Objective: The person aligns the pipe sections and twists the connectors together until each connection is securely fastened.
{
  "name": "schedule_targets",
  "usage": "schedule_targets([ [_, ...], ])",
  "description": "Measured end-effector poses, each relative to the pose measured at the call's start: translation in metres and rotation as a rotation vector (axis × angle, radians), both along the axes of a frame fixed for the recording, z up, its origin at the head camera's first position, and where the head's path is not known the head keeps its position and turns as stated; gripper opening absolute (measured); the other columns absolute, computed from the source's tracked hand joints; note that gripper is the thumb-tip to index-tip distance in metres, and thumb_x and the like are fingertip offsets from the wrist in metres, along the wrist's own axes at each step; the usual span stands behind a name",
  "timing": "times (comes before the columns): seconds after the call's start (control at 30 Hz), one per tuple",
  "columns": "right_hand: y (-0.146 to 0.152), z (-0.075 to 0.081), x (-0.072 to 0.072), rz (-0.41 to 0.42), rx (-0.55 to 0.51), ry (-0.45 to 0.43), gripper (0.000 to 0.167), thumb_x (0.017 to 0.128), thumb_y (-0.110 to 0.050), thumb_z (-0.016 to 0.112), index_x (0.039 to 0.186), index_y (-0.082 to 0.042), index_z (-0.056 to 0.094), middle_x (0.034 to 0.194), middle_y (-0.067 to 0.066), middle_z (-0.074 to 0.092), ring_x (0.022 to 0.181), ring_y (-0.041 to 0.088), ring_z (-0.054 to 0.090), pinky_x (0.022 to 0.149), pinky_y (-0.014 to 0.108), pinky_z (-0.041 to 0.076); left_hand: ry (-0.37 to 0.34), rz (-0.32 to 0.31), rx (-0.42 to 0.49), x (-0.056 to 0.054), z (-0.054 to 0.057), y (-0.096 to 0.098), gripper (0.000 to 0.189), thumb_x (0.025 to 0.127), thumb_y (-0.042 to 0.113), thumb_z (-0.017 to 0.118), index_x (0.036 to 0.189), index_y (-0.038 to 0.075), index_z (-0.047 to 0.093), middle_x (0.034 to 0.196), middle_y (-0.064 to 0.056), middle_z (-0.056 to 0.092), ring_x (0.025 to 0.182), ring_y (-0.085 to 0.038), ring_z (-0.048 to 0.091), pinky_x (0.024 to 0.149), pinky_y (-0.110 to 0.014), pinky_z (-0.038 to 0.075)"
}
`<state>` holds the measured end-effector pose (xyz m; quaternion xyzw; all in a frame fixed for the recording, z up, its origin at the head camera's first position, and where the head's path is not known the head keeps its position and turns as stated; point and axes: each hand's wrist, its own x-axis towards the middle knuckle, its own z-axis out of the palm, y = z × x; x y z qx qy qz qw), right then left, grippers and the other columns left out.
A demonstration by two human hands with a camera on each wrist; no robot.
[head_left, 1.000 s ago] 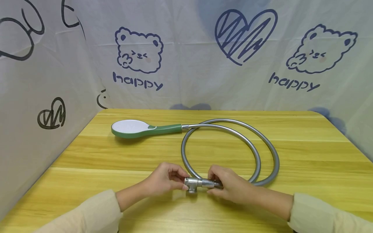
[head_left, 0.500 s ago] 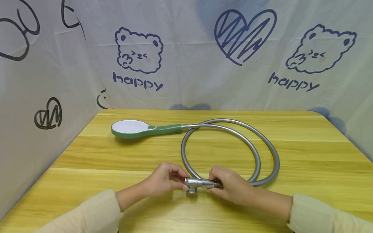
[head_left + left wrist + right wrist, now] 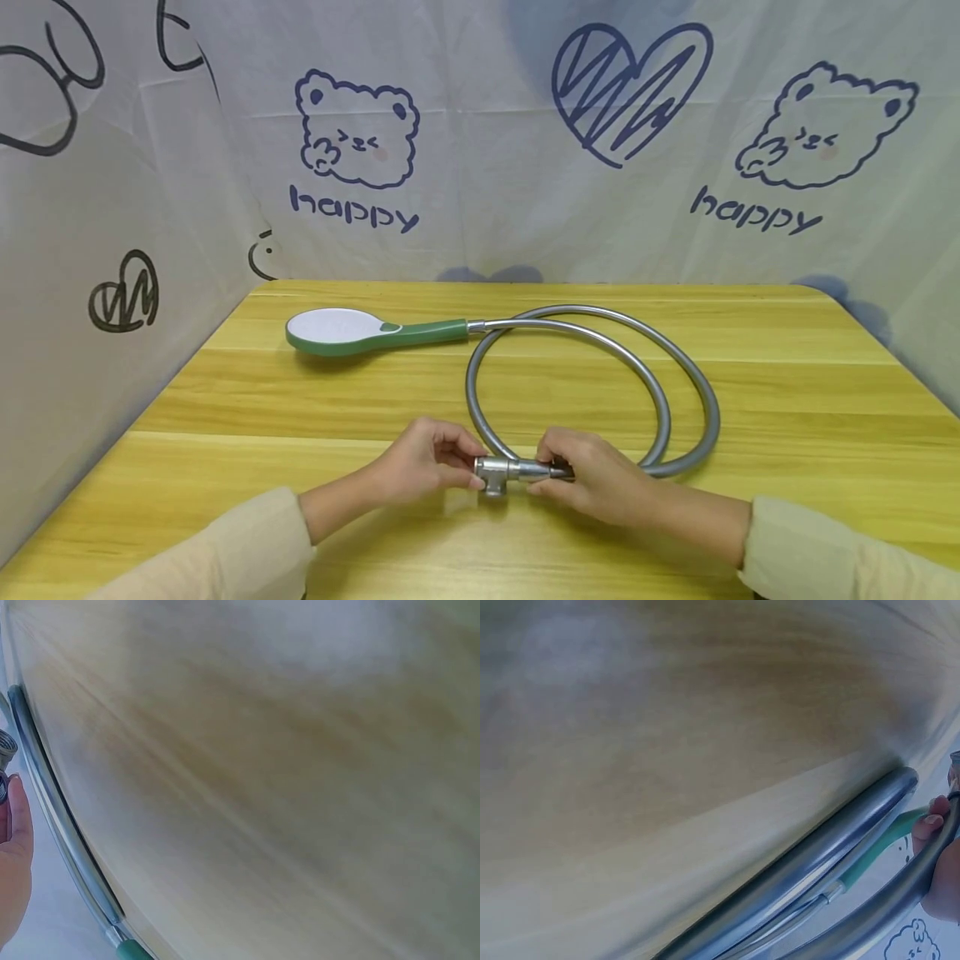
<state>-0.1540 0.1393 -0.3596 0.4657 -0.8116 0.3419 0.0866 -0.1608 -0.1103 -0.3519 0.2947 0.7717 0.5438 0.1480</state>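
Note:
A small metal T-shaped pipe fitting (image 3: 493,477) sits low in the middle of the head view, its side branch pointing toward the person. My left hand (image 3: 416,467) pinches its left end between thumb and fingers. Against the fitting's right end is the chrome end nut (image 3: 531,471) of a grey shower hose (image 3: 705,400). My right hand (image 3: 600,479) grips the hose right behind that nut, thumb toward the near side. In the left wrist view, threads show on the fitting (image 3: 6,746). The right wrist view shows the hose (image 3: 877,915) running into my right fingers (image 3: 931,820).
A green handheld shower head (image 3: 337,327) with a white face lies at the back left, joined to the hose's other end. The hose loops across the wooden table (image 3: 262,400). Printed white cloth (image 3: 480,167) hangs behind and at the sides.
My right hand's fingertips have shifted slightly left along the chrome nut, toward the fitting. My left hand, the hose loops and the shower head stay where they were.

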Motion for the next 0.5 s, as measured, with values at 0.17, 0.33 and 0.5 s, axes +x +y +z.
schedule_targets([
  [0.17, 0.0005, 0.0015, -0.0002, 0.002, 0.020, -0.028, 0.017, 0.082, -0.018, 0.070, 0.082, -0.011, 0.055, 0.070, -0.007, 0.053, 0.064, -0.005, 0.039, 0.048, 0.010, 0.039, -0.007, 0.002, 0.002, -0.0001, -0.0005, -0.0005, 0.020, 0.075, -0.005, 0.071, 0.093, -0.012, 0.064, 0.094, -0.024, 0.067, 0.078, -0.012, 0.066, 0.072, -0.021, 0.057],
  [0.33, 0.0003, 0.0027, -0.0004, -0.003, 0.053, -0.065, 0.016, 0.085, -0.022, 0.066, 0.082, -0.011, 0.056, 0.069, -0.007, 0.052, 0.062, -0.006, 0.038, 0.047, 0.011, 0.038, -0.014, 0.008, -0.007, -0.0006, -0.0007, 0.0000, 0.020, 0.075, -0.006, 0.071, 0.093, -0.011, 0.064, 0.094, -0.024, 0.067, 0.078, -0.010, 0.066, 0.073, -0.022, 0.057],
  [0.5, -0.0007, 0.0053, -0.0004, -0.013, 0.099, -0.102, 0.015, 0.088, -0.023, 0.063, 0.083, -0.010, 0.057, 0.069, -0.008, 0.052, 0.061, -0.006, 0.037, 0.047, 0.012, 0.039, -0.022, 0.009, -0.008, -0.0011, -0.0015, 0.0010, 0.020, 0.074, -0.007, 0.071, 0.093, -0.011, 0.065, 0.095, -0.024, 0.066, 0.076, -0.006, 0.065, 0.073, -0.022, 0.057],
])
